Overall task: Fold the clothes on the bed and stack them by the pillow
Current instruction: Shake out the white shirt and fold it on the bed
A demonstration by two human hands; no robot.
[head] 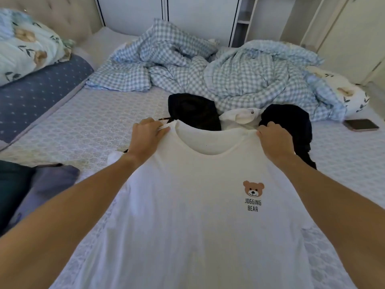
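A white T-shirt (198, 215) with a small bear print and the words "JOGGING BEAR" is stretched out in front of me, front side up, over the bed (100, 126). My left hand (146, 134) grips its left shoulder by the collar. My right hand (273, 138) grips the right shoulder. Beyond the collar lie a black garment (193, 109), a white garment (239, 116) and another dark garment (289, 119) in a loose heap. A floral pillow (25, 49) sits at the far left on a blue dotted bolster (41, 92).
A crumpled blue checked duvet (229, 69) fills the back of the bed. A phone (361, 124) lies at the right. Dark and purple folded cloth (37, 188) sits at the near left edge. White wardrobes stand behind.
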